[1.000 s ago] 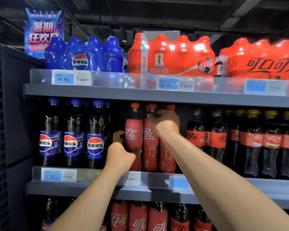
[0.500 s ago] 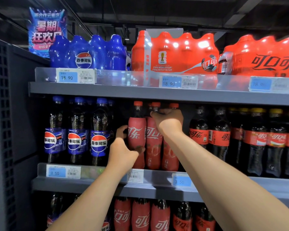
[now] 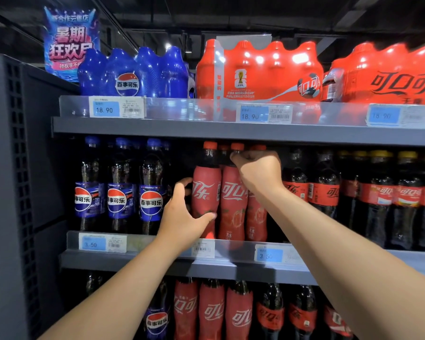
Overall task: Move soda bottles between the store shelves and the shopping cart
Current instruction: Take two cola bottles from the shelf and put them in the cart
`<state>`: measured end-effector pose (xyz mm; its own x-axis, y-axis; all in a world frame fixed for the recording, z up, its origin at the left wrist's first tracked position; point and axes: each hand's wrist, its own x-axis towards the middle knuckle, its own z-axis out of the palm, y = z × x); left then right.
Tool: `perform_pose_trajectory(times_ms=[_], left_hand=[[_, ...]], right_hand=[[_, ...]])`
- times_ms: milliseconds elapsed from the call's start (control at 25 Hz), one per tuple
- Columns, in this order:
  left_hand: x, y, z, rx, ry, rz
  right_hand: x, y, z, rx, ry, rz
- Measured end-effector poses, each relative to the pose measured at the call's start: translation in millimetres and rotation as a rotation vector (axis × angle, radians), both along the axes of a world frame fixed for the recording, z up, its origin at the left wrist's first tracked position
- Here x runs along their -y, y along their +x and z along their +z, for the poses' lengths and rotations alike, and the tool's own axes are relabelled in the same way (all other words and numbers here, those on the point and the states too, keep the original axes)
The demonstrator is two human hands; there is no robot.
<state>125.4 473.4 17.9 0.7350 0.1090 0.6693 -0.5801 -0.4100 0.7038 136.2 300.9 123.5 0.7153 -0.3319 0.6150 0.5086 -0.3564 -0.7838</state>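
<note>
Three red-sleeved cola bottles stand side by side on the middle shelf (image 3: 231,265). My left hand (image 3: 182,217) wraps around the lower body of the leftmost red bottle (image 3: 206,190), thumb on its front and fingers behind it. My right hand (image 3: 258,173) is curled over the necks of the second red bottle (image 3: 232,200) and the third red bottle (image 3: 255,214), hiding the third one's cap. All three bottles stand upright on the shelf. No shopping cart is in view.
Blue-label Pepsi bottles (image 3: 151,187) stand to the left, dark cola bottles (image 3: 324,190) to the right. Shrink-wrapped multipacks (image 3: 258,72) sit on the top shelf (image 3: 206,130), close above the bottle caps. More bottles fill the lower shelf. A grey end panel (image 3: 12,192) bounds the left.
My left hand has slid further around the leftmost red bottle. My right hand stays on the bottle necks. The view has shifted slightly closer and to the left.
</note>
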Motion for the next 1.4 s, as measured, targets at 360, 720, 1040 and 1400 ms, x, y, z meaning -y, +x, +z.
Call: perform_pose_trajectory(times_ms=[360,720,1040,1400], left_hand=[[-9.8,3.3,-4.9,-0.051,0.020,0.032],[-11.0,11.5,-10.9,-0.070,0.059,0.053],[-9.7,12.1,-12.1,-0.062,0.046,0.047],[-10.1,12.5,-13.7,-0.057,0.039,0.039]], right_hand=[[4.3,-15.8,0.9,-0.130,-0.008,0.137],[41.0,-74.0,-80.7,0.071,-0.394,-0.385],[50.6,-44.0,-98.5,-0.230,-0.182,-0.143],[52.2,-25.8,-89.7,-0.320,-0.204,-0.154]])
